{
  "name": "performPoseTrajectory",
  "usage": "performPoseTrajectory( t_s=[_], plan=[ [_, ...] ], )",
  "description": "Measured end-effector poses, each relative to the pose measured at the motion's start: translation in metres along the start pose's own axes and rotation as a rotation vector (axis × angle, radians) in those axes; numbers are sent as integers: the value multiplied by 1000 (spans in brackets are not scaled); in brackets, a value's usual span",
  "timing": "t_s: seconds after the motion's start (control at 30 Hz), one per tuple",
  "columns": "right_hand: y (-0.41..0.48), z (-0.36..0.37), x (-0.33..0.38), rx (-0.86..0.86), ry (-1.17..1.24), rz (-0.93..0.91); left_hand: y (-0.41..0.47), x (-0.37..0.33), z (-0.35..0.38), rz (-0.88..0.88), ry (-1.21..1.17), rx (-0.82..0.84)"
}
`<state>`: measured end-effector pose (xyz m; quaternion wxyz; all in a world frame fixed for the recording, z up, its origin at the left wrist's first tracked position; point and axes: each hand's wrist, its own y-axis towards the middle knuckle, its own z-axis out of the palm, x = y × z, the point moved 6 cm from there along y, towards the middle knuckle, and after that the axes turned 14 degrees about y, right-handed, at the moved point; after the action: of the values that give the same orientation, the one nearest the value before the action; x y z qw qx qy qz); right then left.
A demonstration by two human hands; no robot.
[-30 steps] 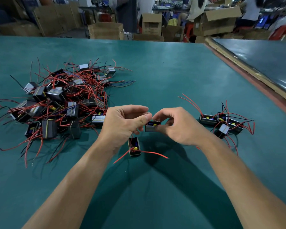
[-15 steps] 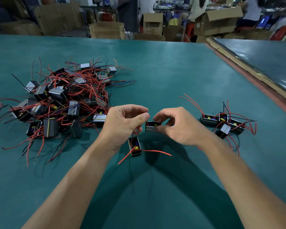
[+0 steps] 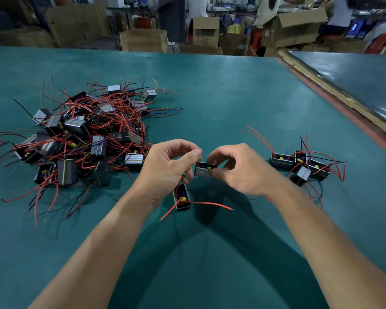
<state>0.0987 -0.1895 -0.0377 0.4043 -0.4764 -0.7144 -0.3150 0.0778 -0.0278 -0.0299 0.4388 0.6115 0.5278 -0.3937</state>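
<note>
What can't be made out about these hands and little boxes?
Head view throughout.
What the left hand pinches, if anything: too small.
Right end of the small box: covered by the right hand.
Far end of the loose box: behind the left hand.
Lower boxes in the pile: buried under red wires.

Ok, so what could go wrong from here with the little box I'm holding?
The module is gripped only by fingertips of the right hand while the left hand pinches at its top edge; a hard tug might make it slip.
A second module lies just below the left hand, its red wire trailing towards the right forearm; an arm could snag and drag it.
</note>
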Motion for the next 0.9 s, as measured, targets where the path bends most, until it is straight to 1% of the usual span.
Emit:
performPoseTrajectory(
  t_s=[0.33, 0.5, 0.63, 0.77, 0.9],
  plan=[
    [-6, 5, 9, 76, 60, 7, -1, -4, -1, 41, -40, -38],
    [-7, 8, 12, 123, 82, 3, 0, -5, 1, 31, -48, -50],
    [-6, 4, 10, 80, 99, 3, 1, -4, -4, 21, -60, -111],
    [-4, 0, 13, 19, 120, -37, 1, -3, -6, 27, -89, -131],
    [-4, -12, 15, -131, 170, -62, 2, -3, -15, 42, -77, -220]
  ],
)
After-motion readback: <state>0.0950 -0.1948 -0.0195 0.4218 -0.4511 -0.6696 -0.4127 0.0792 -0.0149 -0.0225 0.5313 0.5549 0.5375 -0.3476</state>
